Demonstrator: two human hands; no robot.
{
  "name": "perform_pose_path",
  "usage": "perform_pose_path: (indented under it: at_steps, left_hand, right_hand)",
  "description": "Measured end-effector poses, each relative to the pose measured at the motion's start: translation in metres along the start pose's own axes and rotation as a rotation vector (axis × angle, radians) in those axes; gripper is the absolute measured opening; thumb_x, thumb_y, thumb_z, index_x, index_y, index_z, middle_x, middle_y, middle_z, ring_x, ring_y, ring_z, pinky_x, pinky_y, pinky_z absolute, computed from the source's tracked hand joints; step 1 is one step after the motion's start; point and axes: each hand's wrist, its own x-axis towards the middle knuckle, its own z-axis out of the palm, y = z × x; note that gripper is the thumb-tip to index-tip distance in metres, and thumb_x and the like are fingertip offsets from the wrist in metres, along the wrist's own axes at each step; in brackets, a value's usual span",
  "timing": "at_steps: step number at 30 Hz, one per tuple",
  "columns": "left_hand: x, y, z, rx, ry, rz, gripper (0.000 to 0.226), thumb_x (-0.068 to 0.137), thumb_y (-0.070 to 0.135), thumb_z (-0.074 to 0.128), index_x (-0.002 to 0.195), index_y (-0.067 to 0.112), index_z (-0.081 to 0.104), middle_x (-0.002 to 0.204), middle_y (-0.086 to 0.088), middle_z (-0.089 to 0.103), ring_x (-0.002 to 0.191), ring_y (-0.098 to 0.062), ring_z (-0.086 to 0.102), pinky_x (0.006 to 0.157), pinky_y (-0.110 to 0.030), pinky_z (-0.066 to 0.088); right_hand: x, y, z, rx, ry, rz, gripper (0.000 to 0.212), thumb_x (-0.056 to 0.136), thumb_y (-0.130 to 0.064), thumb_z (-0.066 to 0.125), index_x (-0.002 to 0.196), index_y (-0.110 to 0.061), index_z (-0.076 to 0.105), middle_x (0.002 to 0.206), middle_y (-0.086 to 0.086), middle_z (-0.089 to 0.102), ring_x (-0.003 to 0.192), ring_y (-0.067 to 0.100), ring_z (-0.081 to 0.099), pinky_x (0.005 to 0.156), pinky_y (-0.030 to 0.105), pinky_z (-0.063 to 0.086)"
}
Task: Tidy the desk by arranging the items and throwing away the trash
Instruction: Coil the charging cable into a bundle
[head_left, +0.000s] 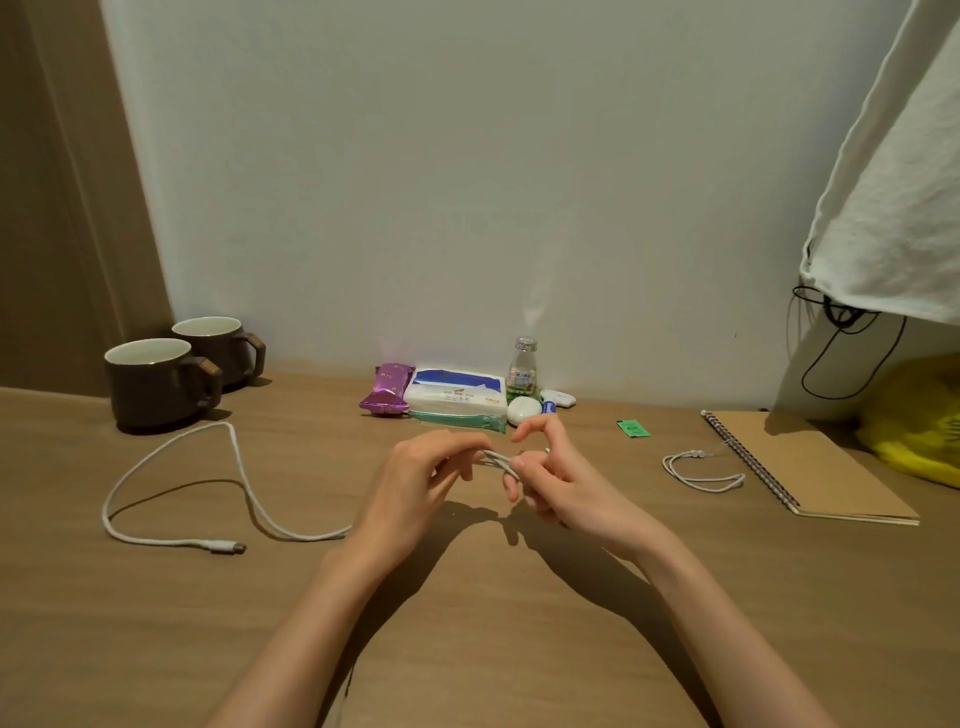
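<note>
- Coiling the white cable (497, 459) was the step in hand, judging by the folded strands bunched between the two hands above the middle of the desk (467, 613).
- The left hand (415, 483) pinched the fold at its fingertips; the right hand (553, 480) had its lower fingers curled round the same strands, with the forefinger and thumb raised above them.
- Most of the cable lay slack on the desk to the left, looping out near the two mugs (156, 384) and ending in its plug (228, 546), which rested flat on the wood.
- The next move likely called for drawing that slack in, loop by loop, while the plug was kept from snagging or dragging.
- The green wrapper (634, 428), near the notebook (810, 467), looked like trash not yet dealt with.
</note>
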Motion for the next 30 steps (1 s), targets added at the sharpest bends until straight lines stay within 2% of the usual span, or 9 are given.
perform_pose_path:
  at_steps: [6, 9, 12, 15, 18, 20, 22, 26, 30]
  left_hand:
    - [0.001, -0.002, -0.005, 0.062, -0.001, 0.048, 0.024, 0.086, 0.014, 0.064, 0.101, 0.032, 0.067, 0.077, 0.019, 0.060, 0.074, -0.001, 0.057, 0.065, -0.022, 0.046]
    - [0.002, 0.000, -0.007, 0.025, 0.052, 0.047, 0.020, 0.085, 0.025, 0.063, 0.101, 0.037, 0.066, 0.076, 0.022, 0.062, 0.074, -0.004, 0.056, 0.060, -0.027, 0.046]
    - [0.004, 0.007, -0.009, -0.104, 0.098, 0.013, 0.024, 0.081, 0.040, 0.058, 0.104, 0.039, 0.066, 0.076, 0.016, 0.069, 0.073, -0.008, 0.056, 0.059, -0.025, 0.044]
    - [0.005, 0.009, -0.010, -0.172, 0.097, -0.009, 0.022, 0.080, 0.034, 0.062, 0.100, 0.037, 0.068, 0.077, 0.015, 0.070, 0.076, -0.005, 0.059, 0.061, -0.017, 0.045]
    - [0.004, 0.010, -0.010, -0.217, 0.092, -0.065, 0.026, 0.080, 0.024, 0.066, 0.104, 0.032, 0.068, 0.080, 0.013, 0.071, 0.074, -0.004, 0.065, 0.061, -0.020, 0.051]
    - [0.005, 0.012, -0.010, -0.251, 0.164, -0.132, 0.029, 0.081, 0.025, 0.063, 0.110, 0.031, 0.064, 0.076, 0.013, 0.069, 0.062, 0.001, 0.059, 0.053, -0.012, 0.042]
    - [0.005, 0.012, -0.012, -0.296, 0.274, -0.205, 0.028, 0.084, 0.029, 0.059, 0.112, 0.033, 0.063, 0.073, 0.009, 0.067, 0.055, -0.002, 0.050, 0.048, -0.017, 0.039]
    - [0.006, 0.010, -0.010, -0.233, 0.363, -0.262, 0.025, 0.091, 0.022, 0.057, 0.113, 0.030, 0.064, 0.090, 0.011, 0.065, 0.066, -0.005, 0.055, 0.054, -0.018, 0.045]
    - [0.003, 0.012, -0.007, -0.089, 0.320, -0.210, 0.017, 0.088, 0.027, 0.062, 0.103, 0.022, 0.070, 0.095, 0.008, 0.067, 0.071, -0.006, 0.059, 0.061, -0.014, 0.046]
  right_hand:
    - [0.001, 0.002, 0.007, -0.136, -0.058, 0.076, 0.039, 0.104, -0.032, 0.028, 0.109, -0.014, 0.062, 0.064, -0.006, 0.051, 0.052, 0.003, 0.041, 0.050, 0.015, 0.033]
    - [-0.002, -0.003, -0.003, 0.046, -0.181, 0.129, 0.036, 0.102, -0.031, 0.036, 0.106, -0.016, 0.068, 0.069, -0.004, 0.061, 0.058, 0.009, 0.042, 0.052, 0.021, 0.032]
    - [-0.003, -0.008, -0.010, 0.290, -0.254, 0.192, 0.027, 0.097, -0.026, 0.048, 0.103, -0.012, 0.071, 0.078, 0.000, 0.068, 0.061, 0.006, 0.048, 0.055, 0.016, 0.042]
    - [-0.002, -0.007, -0.007, 0.435, -0.242, 0.242, 0.021, 0.088, -0.021, 0.058, 0.095, -0.008, 0.073, 0.078, 0.003, 0.070, 0.060, 0.007, 0.055, 0.058, 0.017, 0.049]
    - [-0.003, -0.006, -0.005, 0.445, -0.204, 0.243, 0.019, 0.087, -0.017, 0.059, 0.092, -0.005, 0.073, 0.073, 0.003, 0.068, 0.058, 0.007, 0.058, 0.057, 0.016, 0.051]
    - [-0.003, -0.006, -0.007, 0.411, -0.154, 0.217, 0.018, 0.090, -0.014, 0.057, 0.093, -0.004, 0.072, 0.074, 0.004, 0.068, 0.059, 0.008, 0.059, 0.058, 0.016, 0.052]
    - [-0.002, -0.006, -0.010, 0.440, -0.056, 0.207, 0.018, 0.089, -0.015, 0.059, 0.092, -0.004, 0.072, 0.074, 0.005, 0.068, 0.059, 0.009, 0.060, 0.059, 0.018, 0.053]
    - [0.002, -0.008, -0.014, 0.764, 0.207, 0.170, 0.022, 0.076, -0.019, 0.066, 0.089, -0.002, 0.072, 0.074, 0.007, 0.068, 0.057, 0.010, 0.062, 0.057, 0.020, 0.056]
    - [0.005, -0.009, -0.014, 0.986, 0.373, 0.088, 0.025, 0.072, -0.016, 0.067, 0.091, -0.001, 0.071, 0.072, 0.008, 0.071, 0.057, 0.010, 0.065, 0.059, 0.020, 0.058]
